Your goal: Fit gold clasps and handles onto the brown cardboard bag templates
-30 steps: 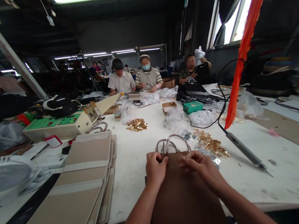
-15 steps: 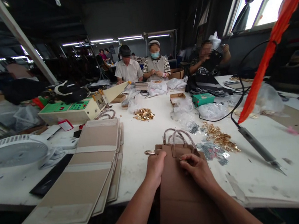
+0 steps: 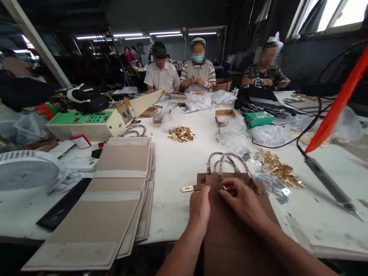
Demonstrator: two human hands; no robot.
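Observation:
A brown handbag [image 3: 242, 248] leans over the table's near edge, its two wrapped handles [image 3: 229, 159] standing up at the top. My left hand [image 3: 200, 206] is closed at the bag's upper left, thumb on top, gripping a brown strap. A gold metal plate [image 3: 187, 188] sits on the strap's end, sticking out leftward. Just below the handles, my right hand [image 3: 242, 198] pinches a small gold metal fitting [image 3: 225, 188] against the bag's front. Its fingers hide most of that piece. Gold fittings [image 3: 279, 168] and flat grey metal plates [image 3: 271, 183] lie to the right.
Stacked beige panels [image 3: 112, 211] overhang the table's near edge at left, beside a white fan [image 3: 15, 171]. A pointed corded tool [image 3: 333, 188] hangs at right by an orange wrapping [image 3: 344, 94]. Another gold pile [image 3: 182, 134], a green box [image 3: 259, 119] and seated co-workers [image 3: 197, 70] are farther back.
The view has shifted slightly. My right hand has come closer to the left one, against the bag's front. The strap's gold plate now shows its flat face. A co-worker at right has lowered their arms.

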